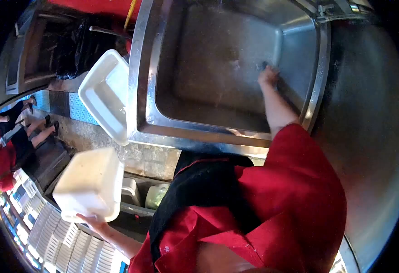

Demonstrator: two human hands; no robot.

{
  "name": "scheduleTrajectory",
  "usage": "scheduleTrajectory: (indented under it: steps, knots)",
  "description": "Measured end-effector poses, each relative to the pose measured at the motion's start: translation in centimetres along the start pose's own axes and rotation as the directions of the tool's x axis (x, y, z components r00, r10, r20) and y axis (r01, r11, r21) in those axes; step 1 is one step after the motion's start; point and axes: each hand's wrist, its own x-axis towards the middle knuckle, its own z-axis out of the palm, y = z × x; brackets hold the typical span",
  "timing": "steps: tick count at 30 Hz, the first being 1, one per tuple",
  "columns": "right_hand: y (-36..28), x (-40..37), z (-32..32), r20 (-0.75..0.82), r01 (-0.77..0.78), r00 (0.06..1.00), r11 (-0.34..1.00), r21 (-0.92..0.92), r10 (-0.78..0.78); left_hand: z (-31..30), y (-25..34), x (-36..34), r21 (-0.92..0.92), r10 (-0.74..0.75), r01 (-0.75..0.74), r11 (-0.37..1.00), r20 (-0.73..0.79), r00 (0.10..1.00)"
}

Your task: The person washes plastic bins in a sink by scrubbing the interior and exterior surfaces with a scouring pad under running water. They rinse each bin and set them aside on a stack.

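My left hand (pixel 90 220) grips the rim of a cream-white plastic tub (pixel 88 182), held tilted to the left of my body with its base and sides toward me. My right hand (pixel 268 76) reaches down into a deep stainless steel sink (pixel 147 82), near its right side. The fingers there look closed, with a small dark spot at their tips. What they hold, if anything, I cannot make out. Left of the sink rim, touching or close to it, is a second white tub (pixel 111 93), its hollow inside facing up.
A faucet (pixel 325 9) is at the sink's top right corner. A steel surface (pixel 367 113) lies to the right. At lower left are white slatted racks (pixel 61 234) and a bin with greenish contents (pixel 156 195). Two people in red (pixel 4 164) stand far left.
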Motion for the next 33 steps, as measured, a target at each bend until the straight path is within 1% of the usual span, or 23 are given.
scheduleTrajectory:
  steps: [1, 2, 3, 4, 5, 7, 9, 12, 14, 15, 16, 17, 18, 19, 20, 22, 24, 26, 27, 28, 29, 32, 33]
  knots:
    - [-0.8, -2.6, -0.6, -0.103, -0.197, 0.971, 0.964, 0.177, 0.217, 0.8, -0.6, -0.2, 0.006, -0.017, 0.018, 1.0, -0.123, 0.992]
    - [-1.3, -5.6, 0.6, -0.038, -0.08, 0.996, 0.991, 0.103, 0.085, -1.1, -2.4, 1.9, -0.007, -0.047, 0.046, 0.999, -0.131, 0.99]
    - [-1.7, -6.8, 1.7, 0.304, 0.182, 0.946, 0.958, -0.219, -0.11, -1.8, -3.5, 3.4, -0.1, -0.059, 0.043, 0.994, -0.17, 0.984]
    - [-2.2, -8.0, 2.8, 0.599, 0.547, 0.747, 0.778, -0.309, -0.288, -3.5, -5.3, 5.7, -0.168, -0.095, 0.073, 0.983, -0.126, 0.987]
    - [-3.0, -9.2, 2.8, 0.647, 0.659, 0.614, 0.745, -0.105, -0.451, -5.1, -6.8, 7.4, -0.237, -0.129, 0.108, 0.966, -0.078, 0.989]
    - [-10.1, -13.0, -5.3, 0.807, 0.326, 0.443, 0.909, 0.261, -0.391, -6.9, -9.1, 10.6, -0.396, -0.249, 0.191, 0.898, -0.1, 0.963]
    - [-14.0, -13.4, -11.1, 0.813, 0.091, 0.366, 0.887, 0.453, -0.453, -9.6, -12.7, 14.9, -0.304, -0.215, 0.199, 0.931, -0.017, 0.977]
    - [-17.7, -15.1, -21.6, 0.615, -0.056, 0.313, 0.633, 0.772, -0.723, -6.5, -15.5, 15.5, -0.279, -0.211, 0.202, 0.939, -0.003, 0.978]
    - [-17.1, -15.0, -24.6, 0.434, -0.165, 0.364, 0.402, 0.901, -0.824, -2.3, -15.5, 13.4, -0.269, -0.223, 0.22, 0.938, 0.019, 0.975]
    - [-15.6, -15.5, -24.4, 0.289, -0.258, 0.447, 0.187, 0.948, -0.847, -1.0, -15.2, 12.6, -0.267, -0.228, 0.229, 0.936, 0.036, 0.973]
    - [-12.6, -13.7, -20.2, 0.405, -0.385, 0.572, 0.202, 0.9, -0.713, -0.1, -14.9, 12.1, -0.27, -0.227, 0.233, 0.934, 0.054, 0.972]
    - [-8.5, -9.8, -13.5, 0.565, -0.141, 0.65, 0.65, 0.747, -0.508, 0.7, -14.6, 11.7, -0.266, -0.224, 0.236, 0.935, 0.073, 0.972]
    - [-4.9, -11.9, -13.3, 0.508, 0.423, 0.693, 0.859, 0.289, -0.512, 1.4, -14.5, 11.4, -0.266, -0.224, 0.239, 0.934, 0.087, 0.971]
    - [-3.0, -13.3, -13.5, 0.439, 0.701, 0.71, 0.611, -0.367, -0.55, 2.2, -14.1, 11.4, -0.273, -0.219, 0.24, 0.932, 0.106, 0.97]
    - [-5.9, -15.5, -18.2, 0.573, 0.502, 0.759, 0.838, -0.213, -0.309, 2.5, -14.0, 11.2, -0.29, -0.222, 0.247, 0.925, 0.119, 0.968]
    - [-7.2, -15.3, -24.5, 0.154, 0.599, 0.799, 0.789, -0.135, -0.581, 3.4, -13.9, 11.0, -0.3, -0.233, 0.266, 0.916, 0.142, 0.962]
    - [-11.5, -17.6, -35.6, -0.276, 0.644, 0.744, 0.763, 0.054, -0.608, 4.0, -13.6, 11.0, -0.3, -0.226, 0.267, 0.916, 0.166, 0.96]
    - [-15.2, -22.3, -46.3, -0.604, 0.783, 0.512, 0.621, 0.035, -0.611, 4.2, -13.5, 11.0, -0.299, -0.225, 0.272, 0.915, 0.181, 0.957]
    - [-15.8, -20.0, -49.7, -0.767, 0.877, 0.257, 0.476, -0.072, -0.588, 4.4, -13.7, 11.0, -0.3, -0.23, 0.279, 0.912, 0.189, 0.955]
    - [-17.5, -21.9, -53.6, -0.802, 0.78, 0.174, 0.577, -0.242, -0.572, 4.4, -13.7, 11.0, -0.306, -0.236, 0.286, 0.908, 0.189, 0.953]
    - [-18.5, -21.0, -56.9, -0.807, 0.682, -0.115, 0.545, -0.488, -0.579, 4.3, -14.2, 11.2, -0.317, -0.241, 0.292, 0.902, 0.191, 0.951]
    - [-21.2, -17.7, -62.8, -0.763, 0.545, -0.132, 0.596, -0.589, -0.633, 3.7, -14.2, 10.5, -0.316, -0.247, 0.293, 0.902, 0.179, 0.952]
    - [-21.7, -16.1, -63.5, -0.737, 0.475, 0.095, 0.681, -0.558, -0.67, 3.6, -14.5, 10.3, -0.315, -0.248, 0.294, 0.903, 0.179, 0.952]
